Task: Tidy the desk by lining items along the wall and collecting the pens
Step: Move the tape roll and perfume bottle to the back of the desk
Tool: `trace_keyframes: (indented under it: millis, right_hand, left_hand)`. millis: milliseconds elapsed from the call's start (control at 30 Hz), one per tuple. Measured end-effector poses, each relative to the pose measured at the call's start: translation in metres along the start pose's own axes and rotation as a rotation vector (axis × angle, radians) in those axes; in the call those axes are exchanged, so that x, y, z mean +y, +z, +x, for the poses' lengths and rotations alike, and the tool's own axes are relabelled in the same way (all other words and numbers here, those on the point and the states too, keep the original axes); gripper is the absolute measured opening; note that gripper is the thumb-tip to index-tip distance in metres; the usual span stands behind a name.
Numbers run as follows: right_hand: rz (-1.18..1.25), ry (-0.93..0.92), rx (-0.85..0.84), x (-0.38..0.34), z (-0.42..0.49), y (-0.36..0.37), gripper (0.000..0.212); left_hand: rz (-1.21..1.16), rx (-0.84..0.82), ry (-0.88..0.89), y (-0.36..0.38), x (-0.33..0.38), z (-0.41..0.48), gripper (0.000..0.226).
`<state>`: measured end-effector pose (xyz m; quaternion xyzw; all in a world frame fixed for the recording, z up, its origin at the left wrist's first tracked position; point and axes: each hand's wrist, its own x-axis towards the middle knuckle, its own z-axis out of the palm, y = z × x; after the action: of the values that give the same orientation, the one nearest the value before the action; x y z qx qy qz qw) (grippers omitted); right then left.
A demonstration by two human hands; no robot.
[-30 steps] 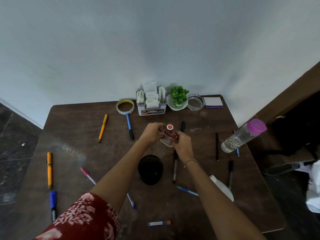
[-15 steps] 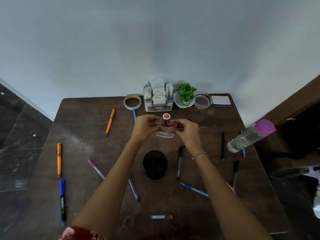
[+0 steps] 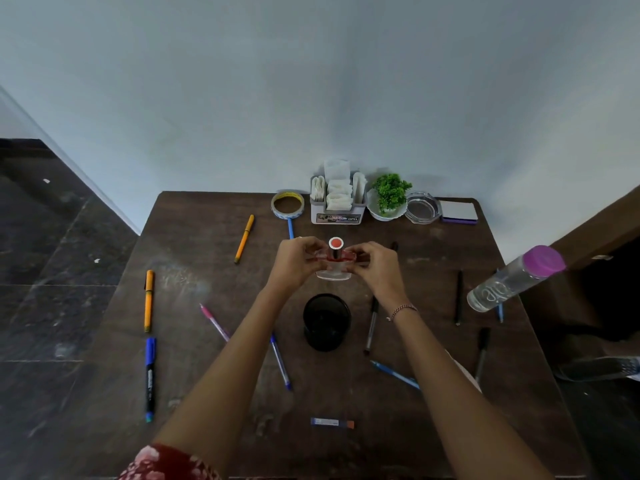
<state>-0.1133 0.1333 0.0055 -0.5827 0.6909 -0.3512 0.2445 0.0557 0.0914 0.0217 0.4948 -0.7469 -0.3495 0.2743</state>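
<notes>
Far edge along wall [image 3: 311, 98] filled from tape roll [image 3: 287, 205] rightward: organizer [image 3: 337, 206], plant bowl [image 3: 387, 203], glass dish [image 3: 423, 207], notepad [image 3: 460, 212]. Far-left desk [image 3: 201, 220] corner left bare; orange pen [image 3: 244, 239] laid beside it. Black cup [image 3: 326, 322] stood mid-desk. Bottle [image 3: 512, 278] stood at right edge.

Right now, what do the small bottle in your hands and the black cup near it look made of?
The small bottle looks like clear glass, possibly hard plastic: see-through body and thick pale base, shiny metallic collar, red cap top. The black cup is opaque with a dull sheen, probably plastic; metal cannot be ruled out.
</notes>
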Motion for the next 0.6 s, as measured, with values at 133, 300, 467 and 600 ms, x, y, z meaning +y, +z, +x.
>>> trace_keyframes:
  millis: [133,300,467,600]
  right_hand:
    - [-0.057,0.052,-0.037,0.007,-0.003,0.012,0.033]
    - [-0.111,0.104,-0.076,0.014,-0.002,0.021,0.032]
    - [-0.136,0.112,-0.101,0.02,0.0,0.025,0.033]
    - [-0.141,0.118,-0.115,0.022,0.003,0.027,0.033]
  left_hand:
    - [0.068,-0.018,-0.021,0.011,-0.019,0.001,0.028]
    - [0.101,-0.067,-0.049,0.021,-0.033,0.005,0.027]
    - [0.103,-0.103,-0.098,0.028,-0.039,0.009,0.025]
    - [0.102,-0.105,-0.104,0.032,-0.043,0.011,0.025]
